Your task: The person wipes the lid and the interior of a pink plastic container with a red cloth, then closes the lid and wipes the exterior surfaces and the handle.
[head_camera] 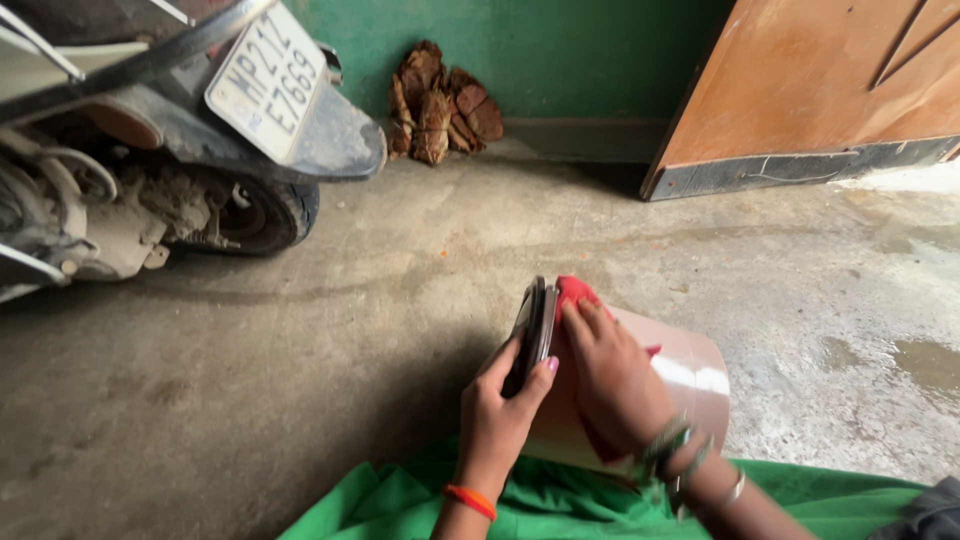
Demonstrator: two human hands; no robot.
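A pale pink plastic bucket (690,375) lies tilted on its side over my lap, its dark base turned to the left. My left hand (500,405) grips the dark base rim (535,320) of the bucket. My right hand (615,385) presses a red cloth (572,290) flat against the bucket's side, near the base. Most of the cloth is hidden under my right palm. Bangles ring my right wrist and an orange thread circles my left wrist.
A scooter's rear (150,150) with wheel and number plate stands at the far left. A pile of brown dried cakes (440,105) leans on the green wall. A wooden door (820,90) is at the right. Green fabric (560,505) covers my lap above the concrete floor (350,330).
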